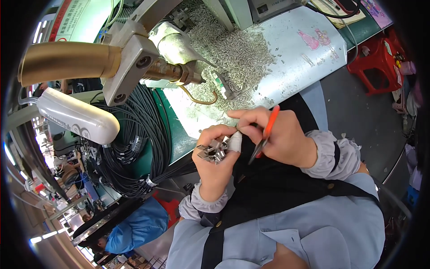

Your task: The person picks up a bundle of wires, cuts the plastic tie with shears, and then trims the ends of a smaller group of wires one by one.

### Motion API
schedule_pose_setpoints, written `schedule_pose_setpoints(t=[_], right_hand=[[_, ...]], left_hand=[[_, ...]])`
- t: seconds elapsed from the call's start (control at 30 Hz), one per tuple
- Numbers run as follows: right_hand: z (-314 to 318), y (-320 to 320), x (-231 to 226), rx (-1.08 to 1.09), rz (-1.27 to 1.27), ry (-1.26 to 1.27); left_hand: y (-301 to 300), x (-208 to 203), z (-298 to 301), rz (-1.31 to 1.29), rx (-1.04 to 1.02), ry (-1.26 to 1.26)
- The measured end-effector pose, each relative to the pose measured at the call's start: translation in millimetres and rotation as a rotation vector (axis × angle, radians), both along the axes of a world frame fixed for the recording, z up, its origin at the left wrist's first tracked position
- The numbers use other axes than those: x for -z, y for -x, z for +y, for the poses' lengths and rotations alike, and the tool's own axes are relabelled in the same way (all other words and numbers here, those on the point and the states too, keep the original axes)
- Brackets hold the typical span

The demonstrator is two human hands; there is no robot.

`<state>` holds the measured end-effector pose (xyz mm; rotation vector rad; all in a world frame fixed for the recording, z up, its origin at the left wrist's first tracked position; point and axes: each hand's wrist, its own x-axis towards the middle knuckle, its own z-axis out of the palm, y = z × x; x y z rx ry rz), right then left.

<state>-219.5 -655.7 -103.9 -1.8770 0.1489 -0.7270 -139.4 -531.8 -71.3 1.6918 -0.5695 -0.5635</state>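
My left hand is closed round several small silver metal connectors, their square ends sticking out above the fist. White tape wraps the tip of its thumb. Close against it, my right hand keeps orange-handled pliers tucked in the palm, their dark jaws pointing down toward my apron. The right thumb and forefinger pinch together at the left fingertips; whatever lies between them is too small to make out. Both hands are in front of the bench edge, just below the soldering station's curved wire tip.
A heap of small silvery bits covers much of the white work sheet. Coiled black cables lie at the left, below a white lamp and a bronze-coloured tube. A red stool stands right; a person in blue sits lower left.
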Motion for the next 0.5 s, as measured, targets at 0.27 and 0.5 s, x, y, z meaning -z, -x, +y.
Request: schedule_pose_setpoints(t=[0.27, 0.5], right_hand=[[-6, 5, -18, -0.043, 0.235, -0.273], [-2, 11, -17, -0.065, 0.511, 0.137]], left_hand=[[-3, 0, 5, 0.188, -0.148, 0.078], [-4, 0, 4, 0.253, -0.145, 0.127]])
